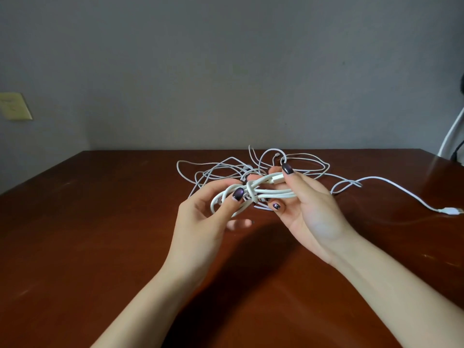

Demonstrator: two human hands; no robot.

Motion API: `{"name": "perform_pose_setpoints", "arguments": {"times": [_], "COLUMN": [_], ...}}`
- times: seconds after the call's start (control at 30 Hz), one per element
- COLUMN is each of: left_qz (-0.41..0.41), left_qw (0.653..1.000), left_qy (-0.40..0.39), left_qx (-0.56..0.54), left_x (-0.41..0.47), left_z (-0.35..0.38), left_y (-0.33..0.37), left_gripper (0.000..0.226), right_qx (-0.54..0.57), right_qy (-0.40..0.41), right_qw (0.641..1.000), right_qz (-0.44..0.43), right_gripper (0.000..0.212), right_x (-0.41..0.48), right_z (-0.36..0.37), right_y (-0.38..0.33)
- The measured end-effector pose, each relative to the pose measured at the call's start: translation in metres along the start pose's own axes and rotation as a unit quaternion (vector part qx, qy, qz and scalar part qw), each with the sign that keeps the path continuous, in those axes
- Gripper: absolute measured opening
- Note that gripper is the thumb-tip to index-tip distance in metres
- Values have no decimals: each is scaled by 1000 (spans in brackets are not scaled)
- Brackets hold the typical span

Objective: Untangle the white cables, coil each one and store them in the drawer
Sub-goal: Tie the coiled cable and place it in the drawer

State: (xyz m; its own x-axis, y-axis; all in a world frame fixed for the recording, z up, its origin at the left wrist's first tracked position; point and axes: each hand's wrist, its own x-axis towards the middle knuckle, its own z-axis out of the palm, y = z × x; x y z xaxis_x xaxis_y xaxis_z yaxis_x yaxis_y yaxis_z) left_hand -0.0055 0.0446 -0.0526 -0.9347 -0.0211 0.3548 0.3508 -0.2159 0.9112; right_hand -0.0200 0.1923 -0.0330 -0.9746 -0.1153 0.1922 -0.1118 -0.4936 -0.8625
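Both hands hold a coiled white cable (263, 192) just above the table. My left hand (200, 214) grips the coil's left loops, thumb on top. My right hand (311, 207) holds the right end, its thumb pressing the cable's white plug (276, 179) against the coil; a turn of cable is wrapped round the coil's middle. Behind the hands a tangle of thin white cables (226, 172) lies on the table. One cable runs off to the right and ends in a white USB plug (450, 211). No drawer is in view.
The brown wooden table (100, 222) reaches to a grey wall. A yellowish wall plate (15, 106) sits at the left. At the right edge stands a white curved frame (452, 136) with something dark above it.
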Motion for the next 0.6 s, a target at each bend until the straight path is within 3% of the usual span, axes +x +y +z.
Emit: {"name": "perform_pose_setpoints", "arguments": {"times": [0.27, 0.6], "left_qz": [-56, -9], "left_qw": [988, 996], "left_qy": [-1, 46], "left_qx": [-144, -78], "left_x": [-5, -9], "left_z": [7, 9], "left_y": [2, -1], "left_gripper": [16, 21], "right_qx": [-7, -94], "right_qy": [-13, -44], "right_qw": [1000, 994], "right_qz": [8, 19], "right_gripper": [19, 27], "right_x": [-3, -1], "right_z": [6, -1], "right_y": [1, 8]}}
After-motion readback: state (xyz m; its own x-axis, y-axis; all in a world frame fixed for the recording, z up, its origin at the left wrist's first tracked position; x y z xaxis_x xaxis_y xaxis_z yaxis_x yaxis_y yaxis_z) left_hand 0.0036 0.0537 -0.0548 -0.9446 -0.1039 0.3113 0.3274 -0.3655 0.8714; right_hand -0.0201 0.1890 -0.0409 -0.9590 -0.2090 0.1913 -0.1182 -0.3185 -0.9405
